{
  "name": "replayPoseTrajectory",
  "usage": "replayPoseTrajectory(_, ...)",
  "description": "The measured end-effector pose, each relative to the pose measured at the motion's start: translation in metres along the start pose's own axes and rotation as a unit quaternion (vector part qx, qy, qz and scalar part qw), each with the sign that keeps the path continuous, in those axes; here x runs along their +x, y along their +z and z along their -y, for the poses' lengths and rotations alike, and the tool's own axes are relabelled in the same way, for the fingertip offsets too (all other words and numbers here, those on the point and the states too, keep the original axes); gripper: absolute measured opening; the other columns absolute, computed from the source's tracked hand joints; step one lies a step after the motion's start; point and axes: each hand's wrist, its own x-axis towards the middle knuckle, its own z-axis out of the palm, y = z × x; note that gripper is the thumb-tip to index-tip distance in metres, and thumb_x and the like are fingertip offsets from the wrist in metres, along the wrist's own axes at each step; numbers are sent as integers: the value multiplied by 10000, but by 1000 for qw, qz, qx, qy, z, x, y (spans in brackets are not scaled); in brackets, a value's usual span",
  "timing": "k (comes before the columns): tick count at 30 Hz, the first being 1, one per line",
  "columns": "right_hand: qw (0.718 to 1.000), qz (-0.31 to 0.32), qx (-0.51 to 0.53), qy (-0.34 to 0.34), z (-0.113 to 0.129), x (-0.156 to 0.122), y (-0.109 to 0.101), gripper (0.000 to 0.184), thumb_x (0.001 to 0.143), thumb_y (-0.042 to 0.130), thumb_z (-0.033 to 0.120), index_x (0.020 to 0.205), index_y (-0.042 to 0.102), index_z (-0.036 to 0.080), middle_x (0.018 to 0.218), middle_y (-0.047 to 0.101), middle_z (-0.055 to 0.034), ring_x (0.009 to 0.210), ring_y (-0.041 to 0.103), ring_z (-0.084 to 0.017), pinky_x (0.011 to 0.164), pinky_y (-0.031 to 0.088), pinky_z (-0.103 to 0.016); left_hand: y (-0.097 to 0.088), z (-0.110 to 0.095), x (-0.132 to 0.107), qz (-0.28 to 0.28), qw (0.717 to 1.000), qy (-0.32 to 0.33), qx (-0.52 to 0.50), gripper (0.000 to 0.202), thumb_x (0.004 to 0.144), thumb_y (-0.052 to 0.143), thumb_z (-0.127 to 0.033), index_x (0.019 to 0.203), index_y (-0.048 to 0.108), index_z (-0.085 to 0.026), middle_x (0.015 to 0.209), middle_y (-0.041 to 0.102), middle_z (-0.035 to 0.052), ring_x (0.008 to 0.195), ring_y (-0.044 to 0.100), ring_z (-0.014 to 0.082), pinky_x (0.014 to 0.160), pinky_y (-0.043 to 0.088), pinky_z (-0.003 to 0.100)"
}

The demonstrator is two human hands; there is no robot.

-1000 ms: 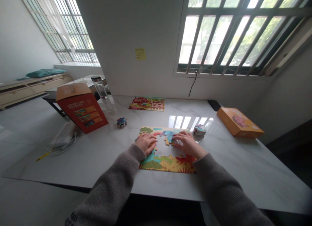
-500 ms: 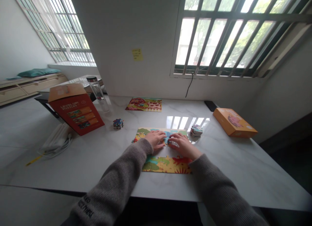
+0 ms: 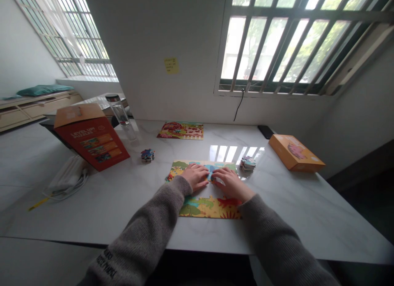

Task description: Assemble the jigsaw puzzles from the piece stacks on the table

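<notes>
A colourful animal jigsaw puzzle (image 3: 212, 208) lies on the table before me, in an upper and a lower strip with a white gap between them. My left hand (image 3: 196, 177) rests on the upper strip, fingers stretched out and thumb apart. From the other side my right hand (image 3: 227, 181) touches the same strip, its fingers spread and slightly bent, close to a blue patch (image 3: 211, 169) between both hands. Neither hand visibly grips a loose piece. Stacks of puzzle pieces stand at left (image 3: 148, 155) and right (image 3: 248, 164).
A finished farm puzzle (image 3: 181, 130) lies at the back. The red puzzle box (image 3: 95, 142), a glass bottle (image 3: 118, 110) and a white cabled power strip (image 3: 69, 175) stand left. An orange box (image 3: 295, 152) and a black phone (image 3: 265, 132) lie right.
The view has shifted slightly. Both hands stay on the upper strip in nearly the same pose, with barely any finger movement.
</notes>
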Motion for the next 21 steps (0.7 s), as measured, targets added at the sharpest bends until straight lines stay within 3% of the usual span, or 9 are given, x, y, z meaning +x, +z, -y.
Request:
replayPoseTrajectory(5, 1000, 4, -1, 8, -1, -1, 1, 232, 952, 600, 276, 1162, 695, 245, 1267, 670, -89, 1172, 561, -277, 980, 454, -453, -35, 43, -29, -101, 991, -68, -47, 207, 883, 600, -278, 1064, 697, -254, 1141, 717, 23, 1101, 607, 222, 1015, 409, 398)
replayPoseTrajectory(9, 1000, 6, 3, 7, -3, -1, 3, 229, 959, 584, 290, 1157, 689, 245, 1273, 665, -86, 1180, 556, -279, 991, 445, -460, -52, 72, -60, -61, 989, -125, -47, 177, 824, 643, -267, 987, 710, -243, 1073, 723, 21, 1068, 600, 240, 994, 413, 402)
replayPoseTrajectory(14, 1000, 5, 6, 7, -4, -1, 5, 225, 958, 576, 299, 1145, 686, 240, 1274, 659, -87, 1184, 551, -282, 992, 442, -456, -45, 70, -71, 16, 987, -157, -10, 309, 731, 750, -370, 1018, 716, -260, 1151, 652, 52, 1110, 558, 284, 993, 386, 436)
replayPoseTrajectory(18, 1000, 7, 9, 12, -4, -1, 5, 230, 953, 579, 302, 1149, 684, 242, 1271, 656, -90, 1186, 551, -278, 975, 451, -451, -41, 63, -70, 36, 985, -171, -1, 448, 665, 797, -385, 1086, 692, -274, 1202, 601, 62, 1132, 530, 301, 981, 386, 436)
replayPoseTrajectory(21, 1000, 9, 8, 13, -4, -1, 5, 236, 948, 583, 296, 1156, 681, 243, 1270, 656, -91, 1182, 549, -280, 971, 454, -454, -40, 63, -71, 28, 985, -169, -10, 391, 695, 768, -343, 1071, 687, -271, 1199, 607, 58, 1123, 523, 293, 976, 386, 422)
